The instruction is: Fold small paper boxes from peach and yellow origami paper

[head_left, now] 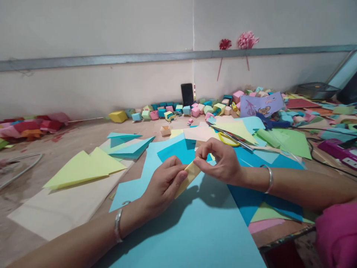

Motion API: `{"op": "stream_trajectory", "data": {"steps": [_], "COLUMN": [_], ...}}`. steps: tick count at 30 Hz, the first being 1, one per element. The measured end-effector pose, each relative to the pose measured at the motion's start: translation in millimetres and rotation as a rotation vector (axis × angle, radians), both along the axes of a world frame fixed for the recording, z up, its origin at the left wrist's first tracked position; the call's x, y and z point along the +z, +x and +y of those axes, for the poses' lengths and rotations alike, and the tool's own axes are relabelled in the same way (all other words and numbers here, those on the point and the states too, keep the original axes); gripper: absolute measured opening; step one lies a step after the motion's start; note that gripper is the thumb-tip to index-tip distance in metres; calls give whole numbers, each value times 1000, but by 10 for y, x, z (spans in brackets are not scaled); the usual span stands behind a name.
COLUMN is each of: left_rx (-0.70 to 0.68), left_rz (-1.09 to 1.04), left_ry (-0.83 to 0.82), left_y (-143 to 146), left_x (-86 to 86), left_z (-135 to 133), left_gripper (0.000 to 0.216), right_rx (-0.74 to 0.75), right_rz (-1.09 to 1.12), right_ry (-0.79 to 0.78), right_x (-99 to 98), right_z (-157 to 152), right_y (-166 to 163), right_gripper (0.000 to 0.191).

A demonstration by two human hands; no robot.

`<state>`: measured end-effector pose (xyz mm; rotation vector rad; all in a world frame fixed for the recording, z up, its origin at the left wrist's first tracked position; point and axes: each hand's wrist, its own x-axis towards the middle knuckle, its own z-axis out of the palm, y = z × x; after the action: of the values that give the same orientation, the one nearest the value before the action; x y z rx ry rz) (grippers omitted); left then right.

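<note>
A narrow pale yellow folded paper strip is held slantwise over a large light blue sheet. My left hand pinches its lower left side between thumb and curled fingers. At the strip's upper end, the thumb and forefinger of my right hand close on the paper. Both hands cast shadows on the blue sheet. Just beyond them lies a brighter blue sheet, and a small open paper box stands farther back.
Yellow-handled scissors lie among loose papers behind my right hand. Folded yellow sheets rest at left. Several small paper cubes line the wall, near an upright phone. A purple power strip with black cables sits at far right.
</note>
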<state>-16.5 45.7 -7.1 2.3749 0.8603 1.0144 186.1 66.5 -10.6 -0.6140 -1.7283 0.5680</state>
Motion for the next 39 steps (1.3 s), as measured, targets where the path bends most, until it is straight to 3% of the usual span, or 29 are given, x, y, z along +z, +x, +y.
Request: {"op": "stream_trajectory", "data": {"steps": [2,5,10,21,32,39], "left_rx": [0,2,51,200,158,188], "left_rz": [2,13,55,43,175,177], "left_ry": [-11,-16,7,62,-13,-199], "left_y": [-6,-8,-5,-2,-16,13], "left_x": [-11,-16,-24,-47,-88,-25], "left_z": [3,6,21,65,220,179], "left_gripper": [27,29,22,25,28,17], "right_rx": [38,65,50,16,79,-30], "right_rz": [21,-27,-95,-184,-542,-521], "right_ry": [-52,-8,107,121,-99,-209], "right_x": [-18,-24,-2,19,8,-40], "right_z": [12,27,29,80,222,243], "right_y": [12,37,66,69,83,110], "right_gripper": [16,9,20,19,15,14]}}
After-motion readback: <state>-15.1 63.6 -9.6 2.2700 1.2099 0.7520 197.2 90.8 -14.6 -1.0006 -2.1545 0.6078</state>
